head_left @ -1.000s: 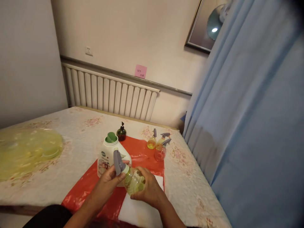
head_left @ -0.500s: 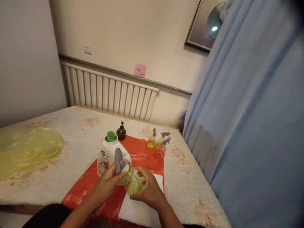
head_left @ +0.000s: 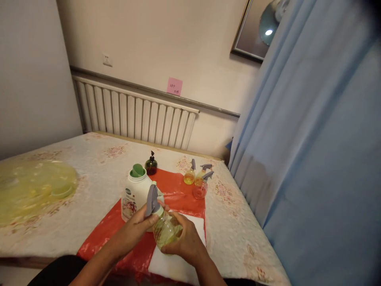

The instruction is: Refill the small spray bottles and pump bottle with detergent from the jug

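Behind the table you see a white radiator [head_left: 133,119] along the far wall, a pink note [head_left: 174,86] above it, and a blue curtain [head_left: 312,139] on the right. On the table lies a flowered cloth [head_left: 89,171], and on it a red sheet [head_left: 175,190] with a white towel [head_left: 178,262] at its near end.

Your two hands hold a spray bottle [head_left: 165,228] with yellow-green liquid just above the towel. Your right hand [head_left: 186,242] wraps around the round body from below and from the right. Your left hand [head_left: 138,224] closes on the neck, just under the grey trigger head [head_left: 151,198].

Compared with one second ago, the bottle is a little more upright and the grey head sits higher and more to the right; your left fingers have moved closer around the neck. My guess is that you are turning the head on the neck, but I cannot tell whether it goes loose or tight.

The long axis of the bottle goes from the body, near and right, to the head, far and left, tilted somewhat from upright. The nozzle seems to point up and away from you.

Just behind your left hand stands a white jug [head_left: 133,192] with a green cap. Farther away are a dark pump bottle [head_left: 151,165] and three small sprayers [head_left: 198,180].
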Motion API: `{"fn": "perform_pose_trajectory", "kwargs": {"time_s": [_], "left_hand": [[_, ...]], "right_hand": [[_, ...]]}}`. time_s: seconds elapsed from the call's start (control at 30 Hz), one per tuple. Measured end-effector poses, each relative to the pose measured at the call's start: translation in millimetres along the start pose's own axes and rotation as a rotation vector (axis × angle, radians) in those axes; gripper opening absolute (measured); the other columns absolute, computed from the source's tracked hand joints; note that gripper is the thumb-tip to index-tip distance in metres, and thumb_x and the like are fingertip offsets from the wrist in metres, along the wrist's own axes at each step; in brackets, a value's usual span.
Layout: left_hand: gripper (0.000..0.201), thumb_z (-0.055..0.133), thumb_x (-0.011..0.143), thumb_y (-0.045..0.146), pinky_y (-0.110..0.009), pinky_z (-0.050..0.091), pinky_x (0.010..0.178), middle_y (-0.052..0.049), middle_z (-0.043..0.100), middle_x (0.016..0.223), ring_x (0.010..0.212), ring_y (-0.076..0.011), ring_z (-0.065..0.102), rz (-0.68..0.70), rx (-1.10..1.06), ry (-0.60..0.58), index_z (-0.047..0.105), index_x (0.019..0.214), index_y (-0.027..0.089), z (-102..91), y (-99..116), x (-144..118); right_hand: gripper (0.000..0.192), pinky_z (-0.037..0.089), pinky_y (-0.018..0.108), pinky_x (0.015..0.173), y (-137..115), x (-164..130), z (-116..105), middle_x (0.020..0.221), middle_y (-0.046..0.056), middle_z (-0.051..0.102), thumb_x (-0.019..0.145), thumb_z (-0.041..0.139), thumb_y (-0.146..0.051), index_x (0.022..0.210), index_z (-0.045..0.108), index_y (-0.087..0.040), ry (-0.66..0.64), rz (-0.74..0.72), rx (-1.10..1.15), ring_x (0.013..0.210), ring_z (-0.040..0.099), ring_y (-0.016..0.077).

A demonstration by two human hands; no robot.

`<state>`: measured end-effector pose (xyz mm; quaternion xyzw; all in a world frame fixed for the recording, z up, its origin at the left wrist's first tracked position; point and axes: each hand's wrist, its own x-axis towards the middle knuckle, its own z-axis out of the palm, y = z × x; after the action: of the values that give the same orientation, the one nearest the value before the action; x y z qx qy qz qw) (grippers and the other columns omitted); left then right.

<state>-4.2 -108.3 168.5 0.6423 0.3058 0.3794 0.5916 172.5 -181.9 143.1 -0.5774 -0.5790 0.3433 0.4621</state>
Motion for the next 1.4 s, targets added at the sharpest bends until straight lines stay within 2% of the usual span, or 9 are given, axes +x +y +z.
{"fn": "perform_pose_trajectory", "kwargs": {"time_s": [0.1,0.33,0.5,0.67,0.8,0.97,1.13,1.27,1.4], "left_hand": [[0.038,0.068,0.082,0.053,-0.042,0.047,0.105,-0.005,0.074,0.117,0.118,-0.0338,0.062,-0.007,-0.023,-0.04,0.074,0.112,0.03,-0.3,-9.3,0.8],[0.027,0.079,0.074,0.043,-0.035,0.044,0.106,-0.005,0.075,0.112,0.123,-0.0333,0.058,0.053,-0.046,0.084,0.077,0.098,0.031,9.5,-17.1,6.2],[0.043,0.075,0.075,0.053,-0.041,0.048,0.097,-0.007,0.074,0.118,0.115,-0.0357,0.062,-0.078,-0.051,0.065,0.076,0.109,0.026,8.7,-13.4,5.7],[0.049,0.077,0.076,0.051,-0.041,0.047,0.101,-0.01,0.074,0.119,0.114,-0.0331,0.064,-0.06,-0.139,0.014,0.073,0.113,0.02,6.3,-21.4,11.8],[0.052,0.083,0.071,0.043,-0.038,0.052,0.093,-0.008,0.077,0.11,0.106,-0.0296,0.069,-0.023,-0.237,0.046,0.067,0.116,0.02,10.9,-27.2,18.9],[0.05,0.083,0.074,0.039,-0.035,0.053,0.089,-0.005,0.078,0.101,0.099,-0.0254,0.071,-0.045,-0.312,0.042,0.065,0.117,0.021,13.6,-34.4,22.7],[0.04,0.079,0.078,0.043,-0.035,0.053,0.088,-0.008,0.078,0.099,0.093,-0.025,0.072,-0.077,-0.395,-0.014,0.07,0.108,0.017,16.8,-37.1,19.3],[0.043,0.079,0.077,0.047,-0.036,0.054,0.085,-0.009,0.078,0.098,0.09,-0.0256,0.072,-0.069,-0.417,0.027,0.07,0.106,0.016,23.0,-37.0,18.1],[0.045,0.082,0.073,0.046,-0.033,0.054,0.079,-0.006,0.077,0.095,0.086,-0.0236,0.071,-0.061,-0.336,0.066,0.07,0.104,0.016,26.1,-36.1,20.8]], "right_hand": [[0.064,0.049,0.025,0.066,-0.1,-2.0,0.7,0.09,-0.003,0.069,0.05,0.085,-0.014,0.112,0.07,-0.022,-0.022,0.027,0.075,0.076,0.059,0.0166],[0.069,0.051,0.027,0.071,6.5,-5.4,3.2,0.094,-0.002,0.069,0.045,0.087,-0.012,0.112,0.07,-0.022,0.007,0.066,0.079,0.081,0.061,0.0188],[0.07,0.05,0.026,0.067,8.8,-6.5,4.4,0.091,-0.001,0.069,0.045,0.087,-0.012,0.112,0.069,-0.02,0.05,0.103,0.074,0.077,0.06,0.0179],[0.058,0.049,0.027,0.068,3.6,-9.1,6.5,0.085,-0.003,0.068,0.048,0.085,-0.014,0.103,0.071,-0.019,0.042,0.126,0.109,0.075,0.059,0.0175],[0.061,0.051,0.029,0.072,3.6,-10.2,6.6,0.088,-0.002,0.07,0.047,0.085,-0.012,0.106,0.071,-0.02,0.057,0.14,0.127,0.078,0.061,0.0191],[0.067,0.052,0.03,0.074,8.8,-9.7,4.1,0.09,-0.003,0.072,0.046,0.084,-0.01,0.11,0.072,-0.021,0.048,0.158,0.197,0.079,0.062,0.0192],[0.066,0.05,0.029,0.071,20.6,-7.7,7.6,0.089,-0.002,0.073,0.045,0.087,-0.018,0.109,0.073,-0.019,-0.019,0.185,0.355,0.079,0.064,0.0195],[0.071,0.05,0.029,0.071,27.6,-7.4,11.6,0.092,-0.001,0.073,0.043,0.089,-0.02,0.112,0.072,-0.019,-0.022,0.188,0.401,0.081,0.063,0.0193],[0.071,0.051,0.029,0.071,27.3,-8.7,11.1,0.09,-0.001,0.073,0.042,0.09,-0.02,0.111,0.073,-0.019,-0.009,0.186,0.375,0.08,0.063,0.0193]]}}
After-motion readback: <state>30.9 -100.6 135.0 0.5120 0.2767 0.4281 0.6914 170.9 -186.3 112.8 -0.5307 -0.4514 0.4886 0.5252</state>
